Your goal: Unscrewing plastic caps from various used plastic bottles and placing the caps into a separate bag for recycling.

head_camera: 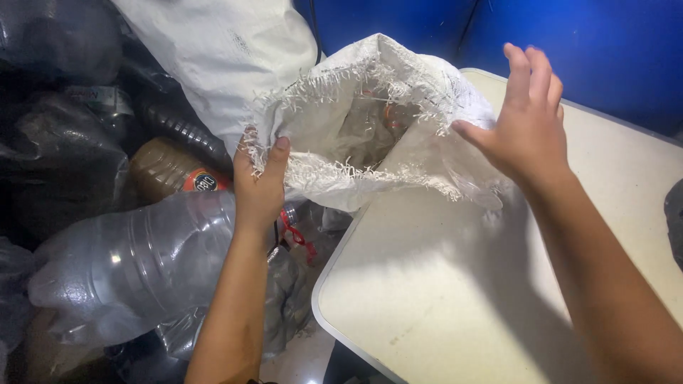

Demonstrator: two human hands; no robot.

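A white woven plastic sack (420, 149) with a frayed rim stands open at the left edge of a pale table (441, 284). Plastic bottles show dimly inside its mouth. My left hand (260, 185) grips the sack's near left rim, thumb on top of the fabric. My right hand (523, 124) hovers at the sack's right side with fingers spread and raised, the thumb close to or just touching the fabric, holding nothing.
A large clear crushed plastic bottle (135, 263) lies at left, under my left forearm. A brown bottle (171, 171) and dark bags of bottles lie behind it. Another white sack (220, 50) stands at the back. A blue wall (605, 43) runs behind the table.
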